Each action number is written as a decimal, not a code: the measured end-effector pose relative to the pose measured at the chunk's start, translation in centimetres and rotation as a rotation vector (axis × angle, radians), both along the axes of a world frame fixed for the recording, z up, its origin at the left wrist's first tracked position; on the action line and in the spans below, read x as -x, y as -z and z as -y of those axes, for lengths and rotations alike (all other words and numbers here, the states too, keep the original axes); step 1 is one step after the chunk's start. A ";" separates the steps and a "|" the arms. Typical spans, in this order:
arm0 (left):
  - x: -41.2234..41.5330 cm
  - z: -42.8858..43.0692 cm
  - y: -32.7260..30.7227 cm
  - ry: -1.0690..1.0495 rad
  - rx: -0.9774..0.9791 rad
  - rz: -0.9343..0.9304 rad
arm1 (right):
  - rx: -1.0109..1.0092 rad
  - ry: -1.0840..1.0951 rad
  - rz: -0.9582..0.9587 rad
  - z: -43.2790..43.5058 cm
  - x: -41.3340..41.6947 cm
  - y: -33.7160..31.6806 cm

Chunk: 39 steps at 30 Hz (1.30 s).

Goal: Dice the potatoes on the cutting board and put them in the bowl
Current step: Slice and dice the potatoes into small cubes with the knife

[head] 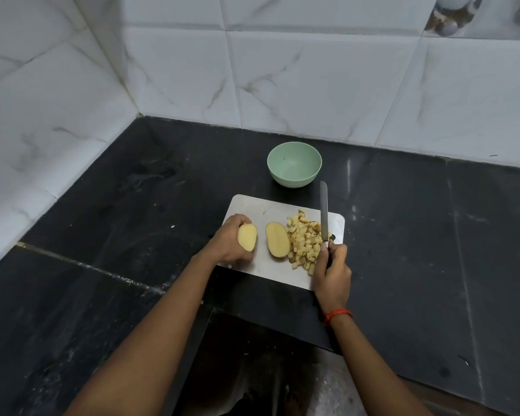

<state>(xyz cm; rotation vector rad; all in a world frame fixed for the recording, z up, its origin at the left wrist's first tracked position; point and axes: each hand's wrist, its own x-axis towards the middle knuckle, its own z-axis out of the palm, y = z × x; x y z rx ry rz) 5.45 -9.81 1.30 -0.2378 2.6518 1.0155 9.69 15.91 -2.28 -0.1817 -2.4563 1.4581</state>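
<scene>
A pale cutting board (252, 208) lies on the black counter. My left hand (230, 240) grips a potato half (247, 241) at the board's left edge, cut face turned right. A second potato half (277, 244) lies cut face up in the middle of the board. To its right sits a pile of diced potato (303, 238). My right hand (332, 273) grips the handle of a knife (324, 213), its blade pointing away from me over the right side of the dice. A light green bowl (294, 164) stands behind the board and looks empty.
The black stone counter (132, 205) runs into a corner of white marble-look wall tiles (282, 70) on the left and behind. A counter edge drops to a dark gap (252, 370) below the board. An orange thread circles my right wrist (336, 316).
</scene>
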 end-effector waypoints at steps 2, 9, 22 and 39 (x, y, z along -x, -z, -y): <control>0.9 0.1 -0.3 -0.043 0.019 -0.031 | -0.009 0.001 -0.001 -0.1 0.0 0.1; 6.2 0.1 -0.8 0.175 0.504 -0.231 | -0.009 -0.008 -0.005 -0.1 0.2 0.5; 10.7 -2.4 -3.5 0.456 0.653 -0.005 | -0.021 -0.020 0.000 -0.3 0.3 0.9; 2.9 -5.0 -0.9 0.185 0.044 -0.007 | -0.033 -0.016 -0.011 -0.2 0.3 0.7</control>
